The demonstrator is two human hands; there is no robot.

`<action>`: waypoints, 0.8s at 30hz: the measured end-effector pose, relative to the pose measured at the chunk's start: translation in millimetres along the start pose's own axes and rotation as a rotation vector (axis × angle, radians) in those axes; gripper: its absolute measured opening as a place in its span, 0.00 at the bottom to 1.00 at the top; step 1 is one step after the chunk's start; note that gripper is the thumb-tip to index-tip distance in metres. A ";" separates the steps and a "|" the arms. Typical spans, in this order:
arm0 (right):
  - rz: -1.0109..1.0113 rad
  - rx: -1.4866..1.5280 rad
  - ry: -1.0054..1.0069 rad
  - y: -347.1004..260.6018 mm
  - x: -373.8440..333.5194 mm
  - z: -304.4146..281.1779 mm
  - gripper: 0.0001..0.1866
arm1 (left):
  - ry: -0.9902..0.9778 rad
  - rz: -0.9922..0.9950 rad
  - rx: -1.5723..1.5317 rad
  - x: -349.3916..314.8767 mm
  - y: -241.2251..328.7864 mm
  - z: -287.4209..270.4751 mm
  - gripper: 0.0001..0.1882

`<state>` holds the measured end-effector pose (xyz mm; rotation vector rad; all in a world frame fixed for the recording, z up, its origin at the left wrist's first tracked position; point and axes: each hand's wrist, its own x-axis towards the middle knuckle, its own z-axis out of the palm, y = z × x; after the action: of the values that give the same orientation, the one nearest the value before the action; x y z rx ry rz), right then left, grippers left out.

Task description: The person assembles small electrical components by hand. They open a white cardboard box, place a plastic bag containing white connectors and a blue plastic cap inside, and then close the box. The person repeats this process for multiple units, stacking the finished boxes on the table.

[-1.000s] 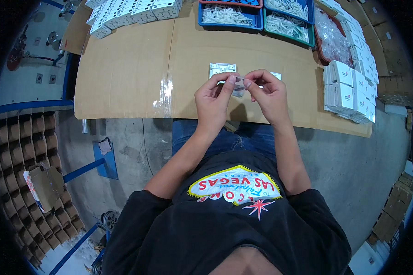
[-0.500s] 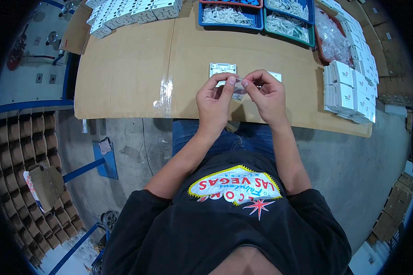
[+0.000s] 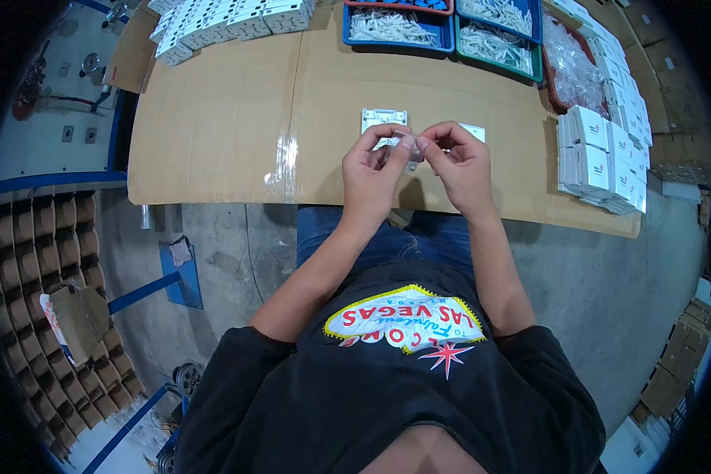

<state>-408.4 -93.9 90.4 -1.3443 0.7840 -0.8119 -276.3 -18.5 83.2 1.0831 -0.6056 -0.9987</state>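
My left hand [image 3: 371, 174] and my right hand [image 3: 464, 174] meet over the near edge of the cardboard-covered table. Between their closed fingertips is a small clear plastic bag [image 3: 415, 156], pinched from both sides. What the bag contains, if anything, is too small to make out. Just beyond my left fingers lies a white plastic housing [image 3: 384, 118], partly covered by the hand. A flat white piece [image 3: 475, 132] peeks out behind my right hand, most of it hidden.
Blue bins [image 3: 399, 50] and a green bin [image 3: 498, 69] of thin white parts stand at the far edge. Right of them a reddish tray [image 3: 555, 96] holds clear bags. White boxes [image 3: 591, 162] are stacked at right; rows of white units [image 3: 233, 25] sit far left.
My left hand has shifted slightly right and its thumb has moved closer to the right fingertips. The clear bag is bunched higher between the fingers; my right hand is almost still.
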 end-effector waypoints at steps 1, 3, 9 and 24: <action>0.003 0.001 -0.002 0.1 0.1 0.2 0.06 | 0.000 0.001 -0.001 -0.1 1.3 0.6 0.09; 0.008 0.002 -0.007 0.4 0.3 0.5 0.06 | -0.007 -0.004 -0.005 0.6 -5.0 -5.0 0.09; -0.002 0.025 -0.016 0.4 1.2 0.6 0.06 | -0.024 -0.003 -0.049 1.2 -4.4 -5.5 0.09; 0.090 -0.044 -0.045 8.0 4.6 -5.4 0.06 | -0.032 -0.091 -0.009 3.9 -6.7 -13.5 0.09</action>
<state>-410.2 -100.2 81.9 -1.3517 0.8255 -0.6951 -266.0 -16.9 71.7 1.0966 -0.5814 -1.0989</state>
